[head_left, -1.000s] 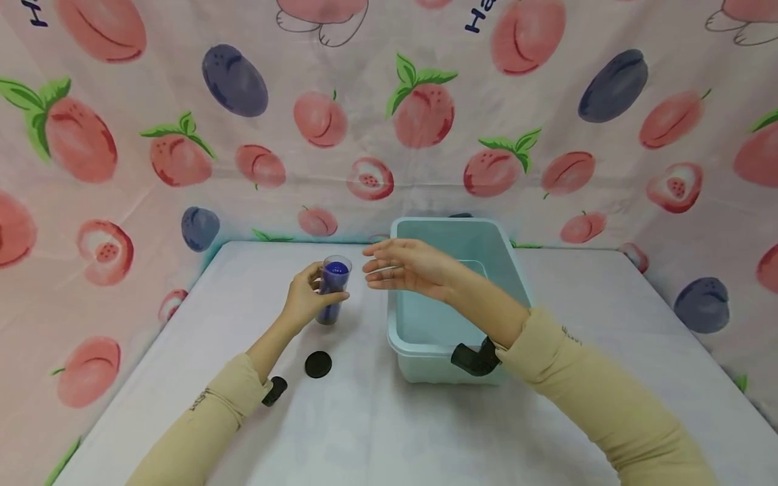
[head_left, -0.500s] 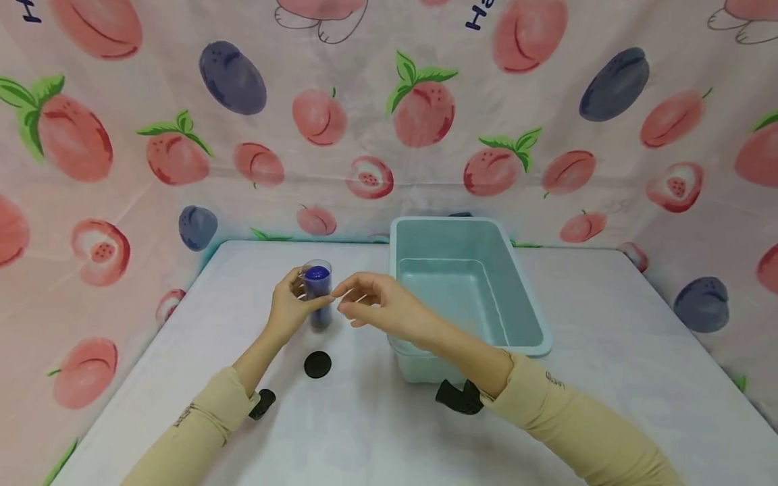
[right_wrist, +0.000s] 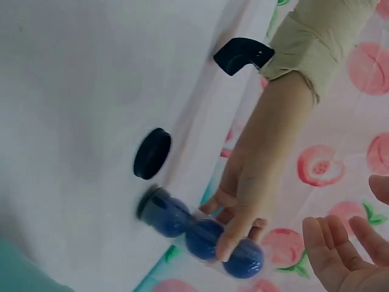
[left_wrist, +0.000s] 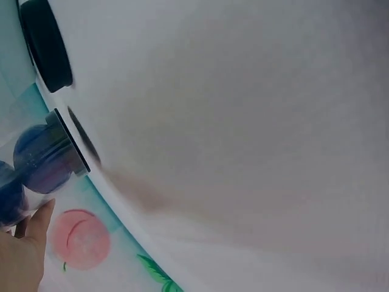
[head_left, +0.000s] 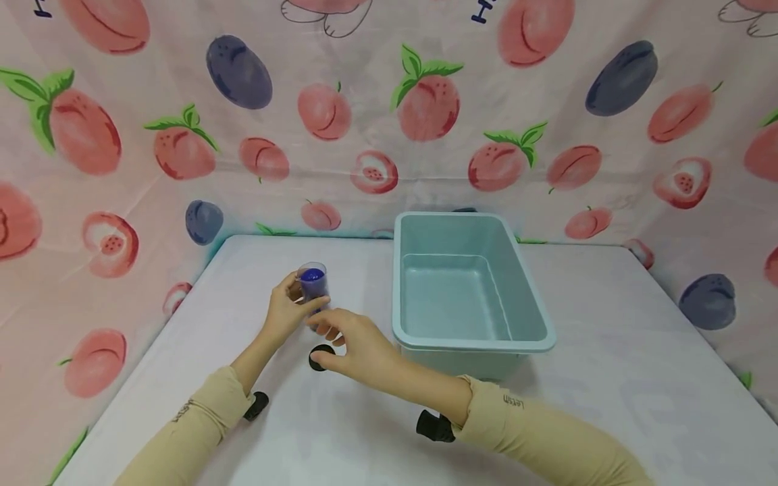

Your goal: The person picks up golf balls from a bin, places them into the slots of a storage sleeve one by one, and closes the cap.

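Observation:
My left hand (head_left: pixel 284 313) grips a clear tube (head_left: pixel 315 287) that stands roughly upright over the white table, thumb in front and fingers behind. Blue balls (right_wrist: pixel 203 238) are stacked inside it, three showing in the right wrist view. A black base (left_wrist: pixel 68 143) closes the tube's lower end, close over the tabletop. The round black lid (right_wrist: pixel 152 154) lies flat on the table near that base. My right hand (head_left: pixel 360 347) hovers above the lid, thumb and bent fingers apart with nothing between them; its thumb covers part of the lid in the head view.
A light blue-green plastic bin (head_left: pixel 474 344) with nothing inside stands right of the hands, toward the back of the white table (head_left: pixel 608 378). A fruit-print cloth (head_left: pixel 425 175) hangs behind and at both sides. Black camera mounts (head_left: pixel 436 426) stick out from the wrists.
My right hand has come from over the bin, leftward and down, to the lid. My left hand has shifted slightly left and down with the tube, keeping its grip.

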`<state>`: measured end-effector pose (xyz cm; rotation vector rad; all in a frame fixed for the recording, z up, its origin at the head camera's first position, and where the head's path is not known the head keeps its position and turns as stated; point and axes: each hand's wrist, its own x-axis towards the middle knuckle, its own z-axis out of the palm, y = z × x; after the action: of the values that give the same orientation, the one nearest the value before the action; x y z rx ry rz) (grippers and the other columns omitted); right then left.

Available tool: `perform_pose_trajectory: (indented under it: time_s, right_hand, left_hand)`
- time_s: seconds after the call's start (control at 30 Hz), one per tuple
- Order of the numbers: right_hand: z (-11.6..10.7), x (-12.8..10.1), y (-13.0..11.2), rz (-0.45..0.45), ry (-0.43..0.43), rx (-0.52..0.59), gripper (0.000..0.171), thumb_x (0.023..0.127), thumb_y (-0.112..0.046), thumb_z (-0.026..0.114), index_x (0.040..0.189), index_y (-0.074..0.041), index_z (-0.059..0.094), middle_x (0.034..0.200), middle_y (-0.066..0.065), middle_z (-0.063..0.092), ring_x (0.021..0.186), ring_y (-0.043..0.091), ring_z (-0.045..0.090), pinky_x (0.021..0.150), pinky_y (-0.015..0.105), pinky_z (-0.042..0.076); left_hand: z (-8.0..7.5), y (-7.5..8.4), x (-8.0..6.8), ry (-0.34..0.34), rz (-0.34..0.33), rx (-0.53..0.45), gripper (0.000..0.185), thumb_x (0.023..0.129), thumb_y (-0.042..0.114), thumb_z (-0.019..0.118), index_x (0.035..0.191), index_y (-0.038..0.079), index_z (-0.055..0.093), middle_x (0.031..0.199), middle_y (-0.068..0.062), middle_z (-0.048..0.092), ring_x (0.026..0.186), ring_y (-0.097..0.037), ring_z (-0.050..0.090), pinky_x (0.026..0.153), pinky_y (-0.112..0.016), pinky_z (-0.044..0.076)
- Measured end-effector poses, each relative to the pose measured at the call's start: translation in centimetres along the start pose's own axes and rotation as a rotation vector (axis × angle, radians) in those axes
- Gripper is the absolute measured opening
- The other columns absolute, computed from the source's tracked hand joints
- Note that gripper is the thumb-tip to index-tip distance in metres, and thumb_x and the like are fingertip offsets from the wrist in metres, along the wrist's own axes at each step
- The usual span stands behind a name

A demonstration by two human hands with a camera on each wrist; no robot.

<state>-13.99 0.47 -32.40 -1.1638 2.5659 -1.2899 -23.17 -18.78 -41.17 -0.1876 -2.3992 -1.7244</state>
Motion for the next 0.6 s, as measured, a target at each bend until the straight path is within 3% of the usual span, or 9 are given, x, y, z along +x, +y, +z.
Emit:
perform_pose_trajectory:
  time_s: [0.13, 0.2, 0.33, 0.43, 0.6]
  right_hand:
    - [1.2, -0.2, 1.0, 0.006, 0.007, -0.068, 0.035, 0.086, -0.010, 0.068, 0.119, -0.002, 0.058, 0.108, 0.010, 0.063, 0.094, 0.020, 0.060, 0.081, 0.020, 0.052]
    - [1.7, -0.2, 1.4, 0.021, -0.003, -0.106, 0.036, 0.087, -0.013, 0.068, 0.120, -0.004, 0.058, 0.111, 0.008, 0.063, 0.096, 0.019, 0.060, 0.082, 0.020, 0.051]
    - [2.7, 0.0, 1.9, 0.053, -0.028, -0.180, 0.037, 0.088, -0.016, 0.067, 0.122, -0.007, 0.058, 0.114, 0.006, 0.063, 0.099, 0.017, 0.060, 0.083, 0.020, 0.050]
    - [3.2, 0.4, 2.2, 0.077, -0.036, -0.211, 0.037, 0.087, -0.017, 0.067, 0.122, -0.007, 0.058, 0.116, 0.006, 0.062, 0.103, 0.018, 0.060, 0.086, 0.022, 0.050]
    - [3.8, 1.3, 3.0, 0.150, -0.066, -0.263, 0.041, 0.086, -0.018, 0.069, 0.123, -0.005, 0.057, 0.120, 0.009, 0.061, 0.109, 0.020, 0.060, 0.091, 0.026, 0.050]
  left_hand:
    - [0.0, -0.5, -0.1, 0.017, 0.011, -0.001, 0.052, 0.077, 0.003, 0.075, 0.124, -0.002, 0.051, 0.115, -0.028, 0.063, 0.092, -0.007, 0.064, 0.080, -0.015, 0.051]
    - [-0.1, -0.6, -0.2, 0.022, 0.006, 0.009, 0.052, 0.077, 0.003, 0.075, 0.123, -0.002, 0.051, 0.113, -0.028, 0.063, 0.087, 0.001, 0.061, 0.081, -0.018, 0.052]
    - [-0.4, -0.6, -0.5, 0.004, -0.016, 0.047, 0.055, 0.079, 0.007, 0.075, 0.126, -0.002, 0.048, 0.116, -0.027, 0.063, 0.099, -0.018, 0.065, 0.092, -0.037, 0.051]
    - [-0.7, -0.5, -0.5, -0.042, -0.039, 0.087, 0.056, 0.081, 0.010, 0.074, 0.129, -0.002, 0.047, 0.123, -0.026, 0.059, 0.112, -0.039, 0.058, 0.097, -0.047, 0.048]
    - [-1.1, -0.2, -0.4, -0.095, -0.061, 0.151, 0.050, 0.083, 0.014, 0.072, 0.123, -0.005, 0.051, 0.127, -0.027, 0.056, 0.119, -0.042, 0.054, 0.099, -0.048, 0.046]
